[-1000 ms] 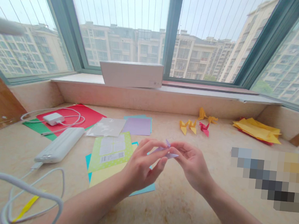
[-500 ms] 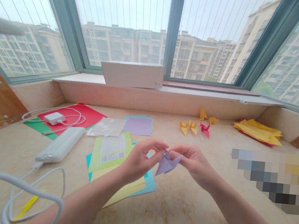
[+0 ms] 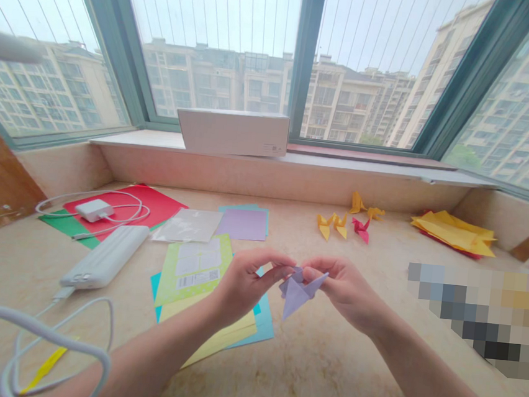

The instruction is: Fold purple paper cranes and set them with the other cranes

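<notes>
A partly folded lavender origami crane (image 3: 301, 291) is held above the counter, its pointed end hanging down toward me. My left hand (image 3: 256, 282) pinches its left side between thumb and fingertips. On the opposite side, my right hand (image 3: 338, 287) grips the paper close to a raised point. The fingertips of both hands nearly meet at the top of the fold and hide part of it. Under my left forearm lie pale yellow sheets (image 3: 220, 341), blue sheets (image 3: 259, 326) and a green paper packet (image 3: 196, 273) with a barcode label.
Several yellow folded cranes (image 3: 332, 225) and a pink crane (image 3: 361, 230) stand farther back. Yellow sheets (image 3: 453, 232) are stacked at right. Leftward lie a white power bank (image 3: 104, 257), cables, a charger (image 3: 93, 210), red paper (image 3: 161, 198) and lavender paper (image 3: 243, 223). A white box (image 3: 233, 132) sits on the sill.
The lavender crane has turned a little in my hands, and its lower point has swung right and down. Both hands keep hold of it in almost the same place.
</notes>
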{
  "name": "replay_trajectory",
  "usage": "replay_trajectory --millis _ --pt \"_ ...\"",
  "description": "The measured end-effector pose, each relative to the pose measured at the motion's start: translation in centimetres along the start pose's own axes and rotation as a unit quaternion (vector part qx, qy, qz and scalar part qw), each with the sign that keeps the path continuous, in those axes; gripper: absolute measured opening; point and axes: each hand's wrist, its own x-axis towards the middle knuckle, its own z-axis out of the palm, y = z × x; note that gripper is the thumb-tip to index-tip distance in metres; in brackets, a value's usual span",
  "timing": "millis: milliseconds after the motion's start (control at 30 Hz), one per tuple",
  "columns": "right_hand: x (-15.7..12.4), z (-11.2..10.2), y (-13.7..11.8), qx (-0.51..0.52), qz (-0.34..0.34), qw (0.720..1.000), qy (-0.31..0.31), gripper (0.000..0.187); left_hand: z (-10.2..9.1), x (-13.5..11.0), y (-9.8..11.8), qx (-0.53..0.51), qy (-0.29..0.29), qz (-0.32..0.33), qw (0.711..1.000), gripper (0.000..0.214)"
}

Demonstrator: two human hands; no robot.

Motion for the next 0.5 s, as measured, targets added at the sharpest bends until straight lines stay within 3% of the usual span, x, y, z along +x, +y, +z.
replay_trajectory --millis 267,500 --pt "-0.02 0.34 -0.31 -0.01 0.002 1.0 0.022 0.027 0.09 -0.24 0.24 0.031 -0.006 0.014 0.999 0.01" --pt "-0.3 0.56 -0.86 -0.045 0.002 0.999 0.031 0.028 -0.02 0.03 0.36 0.008 -0.03 -0.033 0.999 0.011"
